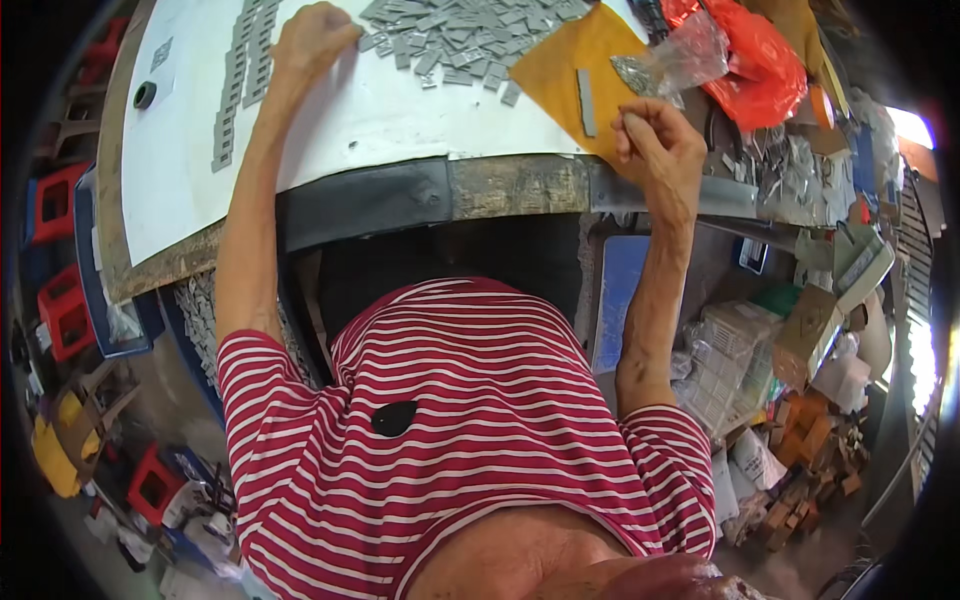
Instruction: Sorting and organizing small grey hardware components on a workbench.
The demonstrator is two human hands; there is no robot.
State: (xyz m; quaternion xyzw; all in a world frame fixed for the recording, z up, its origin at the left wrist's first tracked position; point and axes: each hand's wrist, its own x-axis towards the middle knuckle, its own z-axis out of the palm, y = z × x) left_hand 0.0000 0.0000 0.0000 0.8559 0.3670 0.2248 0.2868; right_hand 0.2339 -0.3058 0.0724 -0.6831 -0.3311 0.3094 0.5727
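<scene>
My left hand (pixel 312 42) is closed at the top of the white-covered table, with its fingertips beside the left edge of a loose pile of small flat grey pieces (pixel 455 35). Whether a piece is between the fingers is hidden. Two long stepped rows of similar grey pieces (pixel 232 105) lie left of that hand. My right hand (pixel 660 145) is pinched above an orange-yellow sheet (pixel 555 65) near the front edge; what it pinches, if anything, is too small to make out. A narrow grey strip (pixel 586 103) lies on the sheet, left of this hand.
A red plastic bag (pixel 765 75) and a clear bag (pixel 690 50) crowd the table's right side. A dark ring (pixel 145 95) sits at the left. Red stools (pixel 65 312) stand on the left floor; cartons (pixel 810 335) are stacked at the right.
</scene>
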